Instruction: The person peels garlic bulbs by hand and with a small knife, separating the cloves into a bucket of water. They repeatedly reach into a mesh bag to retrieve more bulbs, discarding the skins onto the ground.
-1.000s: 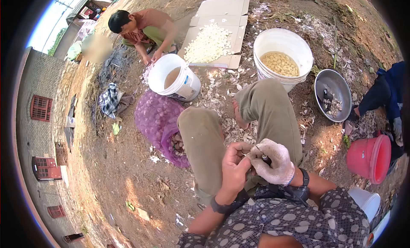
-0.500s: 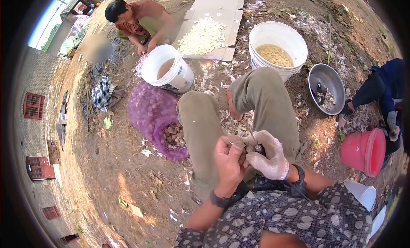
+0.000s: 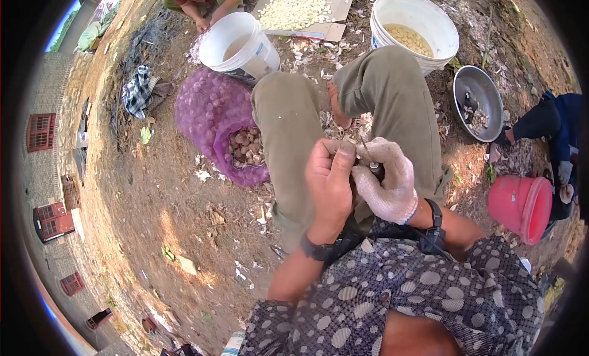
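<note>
My bare left hand is closed in a pinch in front of my knees, thumb uppermost. Between its fingertips is a garlic clove, mostly hidden. My right hand, in a whitish knitted glove, meets it at the fingertips. It grips a small knife with a dark handle, its thin blade pointing up and away from me. By my left leg lies a purple mesh bag, its mouth open on unpeeled garlic bulbs.
Ahead stand a white bucket and another white bucket with peeled cloves in liquid. Peeled garlic covers cardboard. At right are a metal bowl, a pink bucket and a seated person. Another person crouches ahead.
My view has tipped downward, so the buckets, bag and knees sit higher in it. Both hands stay together at the fingertips, with the left thumb now straighter over the clove.
</note>
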Demonstrator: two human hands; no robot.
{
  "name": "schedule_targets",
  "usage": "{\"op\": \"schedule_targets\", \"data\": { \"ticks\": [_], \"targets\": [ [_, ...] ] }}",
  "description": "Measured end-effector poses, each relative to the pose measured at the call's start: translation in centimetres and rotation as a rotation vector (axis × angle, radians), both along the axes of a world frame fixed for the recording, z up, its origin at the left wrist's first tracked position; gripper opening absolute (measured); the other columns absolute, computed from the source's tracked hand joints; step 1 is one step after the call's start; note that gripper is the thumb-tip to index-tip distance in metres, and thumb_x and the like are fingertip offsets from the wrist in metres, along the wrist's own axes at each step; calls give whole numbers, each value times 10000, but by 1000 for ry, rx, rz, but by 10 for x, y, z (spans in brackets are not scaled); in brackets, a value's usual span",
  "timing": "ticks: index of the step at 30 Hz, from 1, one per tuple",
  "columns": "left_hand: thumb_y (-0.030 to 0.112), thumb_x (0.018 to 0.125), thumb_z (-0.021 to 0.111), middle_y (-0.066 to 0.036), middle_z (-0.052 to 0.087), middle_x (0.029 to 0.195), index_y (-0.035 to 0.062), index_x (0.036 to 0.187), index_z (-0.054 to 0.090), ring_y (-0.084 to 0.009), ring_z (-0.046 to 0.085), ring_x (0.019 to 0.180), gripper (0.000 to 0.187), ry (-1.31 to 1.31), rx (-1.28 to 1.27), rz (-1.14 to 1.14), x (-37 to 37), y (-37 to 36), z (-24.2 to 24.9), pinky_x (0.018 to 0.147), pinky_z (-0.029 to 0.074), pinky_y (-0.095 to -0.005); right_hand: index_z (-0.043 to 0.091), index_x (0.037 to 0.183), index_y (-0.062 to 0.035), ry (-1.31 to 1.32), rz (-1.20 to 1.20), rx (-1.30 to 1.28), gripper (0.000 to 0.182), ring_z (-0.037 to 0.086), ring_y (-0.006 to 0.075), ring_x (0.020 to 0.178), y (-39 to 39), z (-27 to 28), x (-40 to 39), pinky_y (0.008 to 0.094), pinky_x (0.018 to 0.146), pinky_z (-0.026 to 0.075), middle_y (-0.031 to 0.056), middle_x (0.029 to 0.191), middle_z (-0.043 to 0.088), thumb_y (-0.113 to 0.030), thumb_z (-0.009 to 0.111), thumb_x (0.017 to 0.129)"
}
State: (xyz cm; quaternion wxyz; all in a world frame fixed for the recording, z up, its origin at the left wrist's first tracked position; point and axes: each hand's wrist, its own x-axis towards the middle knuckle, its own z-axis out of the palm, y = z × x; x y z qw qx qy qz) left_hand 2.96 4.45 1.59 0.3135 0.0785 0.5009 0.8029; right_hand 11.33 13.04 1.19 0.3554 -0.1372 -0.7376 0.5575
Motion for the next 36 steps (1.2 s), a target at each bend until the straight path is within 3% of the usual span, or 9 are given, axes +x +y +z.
{"op": "schedule_targets", "data": {
  "ticks": [6, 12, 16, 19, 22, 25, 28, 31, 36],
  "targets": [
    [201, 1059, 616, 19, 588, 789, 75, 941, 556, -50, 528, 631, 183, -22, 0, -9, 3, -3, -20, 562, 452, -228, 651, 1016, 2, -91, -28, 104, 184, 652, 262, 621, 3, 8, 1, 343, 557, 504, 141, 846, 634, 35, 730, 853],
    [271, 1066, 615, 36, 541, 715, 69, 910, 545, -36, 458, 540, 265, -71, 2, 39, 1, -4, -3, 455, 384, -227, 651, 1031, 7, -121, 1, -105, 142, 595, 84, 647, 4, 9, 7, 273, 571, 474, 61, 842, 633, 51, 689, 901],
    [312, 1061, 629, 35, 533, 686, 53, 893, 543, -34, 454, 518, 321, 42, -89, 40, -1, -6, -2, 447, 373, -219, 652, 1055, 9, -66, 23, -87, 151, 531, 33, 678, 8, 9, 9, 240, 580, 444, 29, 844, 620, 52, 675, 913],
    [298, 1051, 650, 34, 538, 678, 48, 894, 550, -36, 458, 507, 312, 136, -171, 29, 2, -6, 2, 449, 373, -222, 660, 1061, 9, -120, 84, -166, 161, 553, 62, 666, 11, 10, 13, 254, 587, 459, 47, 846, 627, 41, 685, 905],
    [260, 1040, 668, 33, 557, 694, 37, 886, 564, -36, 471, 524, 290, 164, -181, 9, 2, -7, 5, 461, 378, -228, 665, 1055, 7, -122, 72, 16, 182, 611, 143, 647, 16, 13, 14, 290, 594, 489, 86, 851, 645, 45, 695, 880],
    [222, 1029, 682, 34, 570, 705, 27, 880, 575, -32, 494, 551, 268, 360, -289, -115, -7, -13, -4, 476, 390, -232, 667, 1038, 1, -207, 86, 145, 194, 674, 284, 664, 24, 26, 14, 349, 605, 524, 134, 851, 664, 44, 702, 853],
    [187, 1025, 679, 33, 583, 712, 21, 870, 576, -32, 516, 581, 250, 362, -346, -179, -12, -15, 7, 497, 406, -233, 673, 1032, -8, -248, 170, 221, 195, 688, 367, 709, 35, 29, 15, 397, 613, 537, 158, 836, 673, 22, 709, 842],
    [139, 1021, 666, 17, 589, 697, 14, 881, 582, -41, 523, 554, 206, 259, -326, -195, -12, -16, 7, 487, 427, -235, 680, 1037, -13, -266, 252, 289, 188, 691, 394, 734, 47, 32, 13, 417, 618, 542, 166, 822, 674, -6, 707, 851],
    [178, 1031, 668, -22, 613, 665, 29, 890, 575, -65, 526, 469, 225, 74, -174, -159, -12, -15, 7, 426, 458, -238, 681, 1035, -16, -268, 273, 222, 177, 686, 393, 706, 43, 32, 8, 428, 602, 535, 162, 778, 659, -13, 701, 859]
  ]
}}
